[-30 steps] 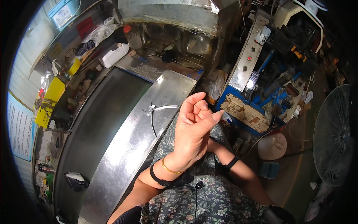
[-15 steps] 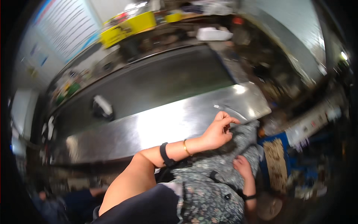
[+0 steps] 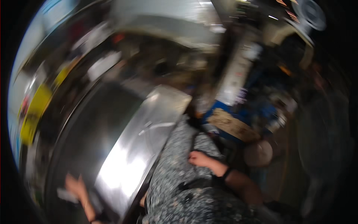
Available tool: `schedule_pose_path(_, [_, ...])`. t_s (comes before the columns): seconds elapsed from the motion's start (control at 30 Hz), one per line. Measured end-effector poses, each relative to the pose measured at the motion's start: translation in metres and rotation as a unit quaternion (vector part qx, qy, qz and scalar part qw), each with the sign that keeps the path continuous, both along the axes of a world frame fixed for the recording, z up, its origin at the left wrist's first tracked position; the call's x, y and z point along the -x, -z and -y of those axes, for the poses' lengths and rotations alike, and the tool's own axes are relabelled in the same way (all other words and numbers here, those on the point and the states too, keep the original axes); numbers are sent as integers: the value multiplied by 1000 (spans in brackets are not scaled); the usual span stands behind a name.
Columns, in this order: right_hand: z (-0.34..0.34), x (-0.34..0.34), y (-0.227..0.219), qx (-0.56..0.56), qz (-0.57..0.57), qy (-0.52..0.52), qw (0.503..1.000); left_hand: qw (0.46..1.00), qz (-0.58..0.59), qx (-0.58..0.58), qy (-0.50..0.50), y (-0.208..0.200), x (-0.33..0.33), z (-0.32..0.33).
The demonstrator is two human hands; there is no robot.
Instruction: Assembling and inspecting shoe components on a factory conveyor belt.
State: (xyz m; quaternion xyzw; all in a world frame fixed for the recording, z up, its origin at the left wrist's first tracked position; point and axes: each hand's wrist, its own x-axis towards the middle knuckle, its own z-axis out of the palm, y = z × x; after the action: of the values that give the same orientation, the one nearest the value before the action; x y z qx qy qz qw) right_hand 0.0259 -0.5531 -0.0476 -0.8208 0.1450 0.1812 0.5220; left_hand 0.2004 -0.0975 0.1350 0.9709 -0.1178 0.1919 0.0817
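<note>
Two broad surfaces make up the table (image 3: 106, 99) in front of you: a wide, dark, flat panel (image 3: 82, 145) and, along its near side, a long, shiny, silver metal plate (image 3: 125, 162). Grey, small-patterned cloth clothing (image 3: 169, 156) covers your lap beside the plate.

Your left hand (image 3: 76, 186) is over the dark panel at the lower left, its fingers apparently spread and gripping nothing you can make out; blur hides whether it touches anything. Your right hand (image 3: 200, 159) is by your lap, fingers curled into a loose fist; you cannot tell whether anything small sits inside.

Just beside your left hand, on the dark panel, lies a pale, oblong, blurred object (image 3: 66, 195). Judging by its modest size, it should be light enough for one hand; its material is too smeared to tell, so treat it as rigid and possibly slick, and take it around the middle, thumb against fingers.

Smallest are the slender, pale, curved strips (image 3: 145, 127) near the plate's far end. They look light and bendy, liable to slide on smooth metal; pinch them near their middle.
</note>
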Motion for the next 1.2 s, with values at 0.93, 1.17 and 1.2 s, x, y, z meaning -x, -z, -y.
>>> schedule_pose_path(0.93, [1,-82,-221,118,374,126,911,807,-315,282,412,3,96,189])
schedule_pose_path(1.17, [11,-39,-203,184,490,14,852,647,-463,445,410,-10,60,301])
schedule_pose_path(1.2, [17,-36,-211,185,468,23,864,630,-455,453,436,-11,57,308])
